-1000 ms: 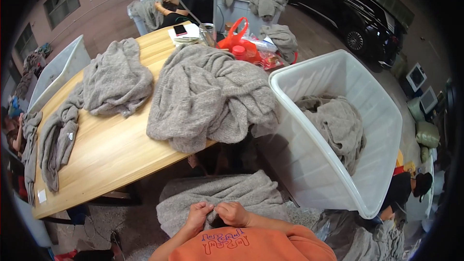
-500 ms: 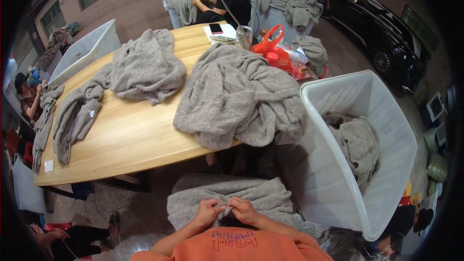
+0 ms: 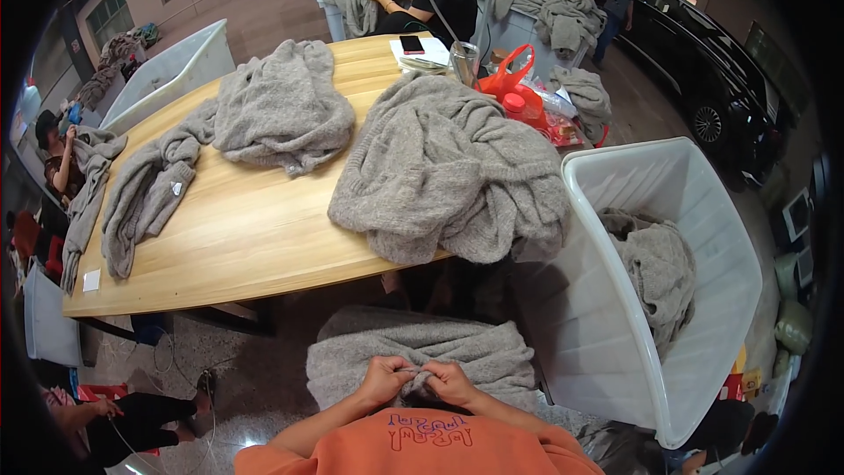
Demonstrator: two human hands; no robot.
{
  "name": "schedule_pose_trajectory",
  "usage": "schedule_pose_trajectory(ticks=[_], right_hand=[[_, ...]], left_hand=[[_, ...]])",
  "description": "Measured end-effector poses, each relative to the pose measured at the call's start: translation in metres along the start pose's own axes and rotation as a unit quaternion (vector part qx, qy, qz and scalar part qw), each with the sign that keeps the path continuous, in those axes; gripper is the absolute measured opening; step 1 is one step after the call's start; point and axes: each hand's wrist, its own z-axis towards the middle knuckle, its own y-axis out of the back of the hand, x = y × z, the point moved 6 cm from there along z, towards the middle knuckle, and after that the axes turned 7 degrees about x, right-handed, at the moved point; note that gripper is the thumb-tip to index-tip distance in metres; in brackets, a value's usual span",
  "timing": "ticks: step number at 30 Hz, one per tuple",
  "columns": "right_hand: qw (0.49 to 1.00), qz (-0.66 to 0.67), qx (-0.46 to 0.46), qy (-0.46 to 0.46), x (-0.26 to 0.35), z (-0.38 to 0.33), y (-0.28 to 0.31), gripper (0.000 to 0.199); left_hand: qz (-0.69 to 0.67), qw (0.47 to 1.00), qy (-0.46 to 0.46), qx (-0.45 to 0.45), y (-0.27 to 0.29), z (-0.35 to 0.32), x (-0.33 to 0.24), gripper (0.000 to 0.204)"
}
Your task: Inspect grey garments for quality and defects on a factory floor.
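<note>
Grey knitwear [image 3: 475,347] in both hands [image 3: 384,382], wooden table [image 3: 237,233] beyond, black car [image 3: 681,57]

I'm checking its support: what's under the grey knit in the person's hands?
The left hand and right hand pinch the grey knit. Speckled floor shows to its left; whatever lies directly beneath is hidden by the fabric itself.

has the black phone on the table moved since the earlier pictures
No. The black phone lies on the white papers at the far end of the table, as before; phone and table shifted together in the view.
</note>
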Motion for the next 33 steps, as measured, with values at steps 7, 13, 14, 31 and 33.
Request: schedule_pose_trajectory(ticks=[7,13,14,31,33], right_hand=[[0.996,-0.052,-0.068,-0.013,-0.011,-0.006,-0.005,0.015],[0.996,0.021,-0.048,-0.076,-0.018,-0.006,-0.007,0.014],[0.994,0.070,-0.043,-0.073,-0.016,-0.005,-0.006,0.014],[0.973,-0.122,-0.186,0.063,0.036,0.007,0.006,0.005],[0.965,-0.134,-0.205,0.098,0.047,-0.001,0.015,0.006]], left_hand=[[0.134,0.988,-0.053,-0.053,-0.004,-0.003,-0.004,0.007],[0.256,0.928,-0.249,-0.109,-0.009,-0.010,-0.021,0.007],[0.253,0.925,-0.260,-0.112,-0.009,-0.011,-0.022,0.006],[0.325,0.876,-0.297,-0.199,-0.006,-0.022,-0.046,0.017],[0.340,0.876,-0.264,-0.216,0.004,-0.023,-0.047,0.018]])
